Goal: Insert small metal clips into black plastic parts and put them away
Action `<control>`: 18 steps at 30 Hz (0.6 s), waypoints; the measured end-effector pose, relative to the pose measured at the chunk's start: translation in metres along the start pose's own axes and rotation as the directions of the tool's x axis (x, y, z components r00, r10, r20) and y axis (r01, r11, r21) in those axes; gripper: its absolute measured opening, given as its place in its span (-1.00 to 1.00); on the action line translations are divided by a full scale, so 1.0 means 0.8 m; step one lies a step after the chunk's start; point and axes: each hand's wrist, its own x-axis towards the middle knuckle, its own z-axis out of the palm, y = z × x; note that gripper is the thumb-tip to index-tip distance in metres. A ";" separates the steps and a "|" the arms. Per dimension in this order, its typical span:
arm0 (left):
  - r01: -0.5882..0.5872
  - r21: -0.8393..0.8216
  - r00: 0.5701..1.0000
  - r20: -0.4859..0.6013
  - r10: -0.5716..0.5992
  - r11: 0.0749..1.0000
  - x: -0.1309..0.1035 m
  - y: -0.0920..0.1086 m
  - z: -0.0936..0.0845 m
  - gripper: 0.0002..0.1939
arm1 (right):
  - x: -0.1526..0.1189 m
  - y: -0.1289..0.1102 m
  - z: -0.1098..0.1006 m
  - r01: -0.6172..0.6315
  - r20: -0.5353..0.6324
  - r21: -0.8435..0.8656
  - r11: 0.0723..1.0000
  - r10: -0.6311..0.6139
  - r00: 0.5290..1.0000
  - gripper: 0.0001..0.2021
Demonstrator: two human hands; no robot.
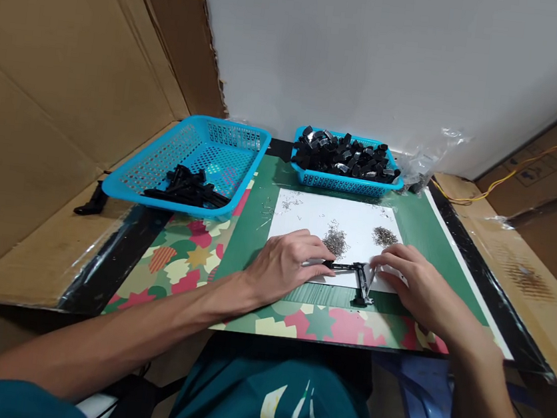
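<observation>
Head view: slim bracket [362, 282] between the hands

It lies bent across the near edge of the white sheet [362, 218] — probably light, stiff plastic, best held by its arms, not the delicate-looking joint. Left hand [285, 263] pinches its left end; right hand [418, 285] curls beside the bend — grip unclear. Black, L-shaped, it widens at its near end.

Left end of black part [362, 279] hidden by left hand [289, 264], metal bits [335, 241] indistinctly tiny
</observation>
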 end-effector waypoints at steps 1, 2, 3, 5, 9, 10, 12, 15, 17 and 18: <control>-0.002 0.003 1.000 0.005 0.002 1.000 0.000 0.000 0.000 -0.84 | 0.001 0.000 -0.001 -0.001 0.014 0.012 1.000 0.000 1.000 -0.77; -0.003 0.009 1.000 0.013 0.003 1.000 0.000 -0.001 0.000 -0.85 | 0.001 0.000 -0.001 -0.004 0.027 0.030 1.000 0.003 1.000 -0.78; -0.004 0.016 1.000 0.022 0.003 1.000 0.000 -0.001 -0.001 -0.85 | 0.001 0.000 -0.001 -0.008 0.040 0.050 0.999 0.006 0.999 -0.79; -0.003 0.025 0.999 0.036 0.002 1.000 0.000 -0.001 -0.001 -0.85 | -0.001 0.003 -0.002 -0.015 0.061 0.083 0.996 0.010 0.998 -0.79; -0.004 0.028 0.998 0.056 0.002 1.000 -0.002 -0.002 0.000 -0.85 | -0.011 0.004 -0.009 -0.028 -0.017 0.088 0.996 0.029 0.999 -0.80; -0.005 0.028 0.998 0.060 0.003 1.000 -0.002 -0.003 0.000 -0.86 | -0.013 0.001 -0.011 -0.035 -0.080 0.084 0.996 0.042 0.996 -0.82; -0.010 0.029 0.998 0.064 0.008 1.000 -0.003 -0.004 0.001 -0.87 | -0.016 -0.012 -0.014 -0.053 -0.235 0.112 0.992 0.078 0.969 -0.88; -0.025 0.039 0.998 0.061 0.022 0.999 -0.004 -0.005 0.002 -0.87 | -0.013 -0.043 -0.011 -0.042 -0.374 0.329 0.944 0.171 0.912 -0.96; -0.023 0.033 0.998 0.058 0.021 0.999 -0.004 -0.003 0.001 -0.88 | -0.006 -0.064 -0.004 -0.010 -0.365 0.487 0.873 0.214 0.906 -0.93; -0.021 0.025 0.998 0.054 0.019 0.999 -0.004 -0.002 0.001 -0.89 | -0.003 -0.073 0.000 0.007 -0.356 0.527 0.850 0.213 0.910 -0.92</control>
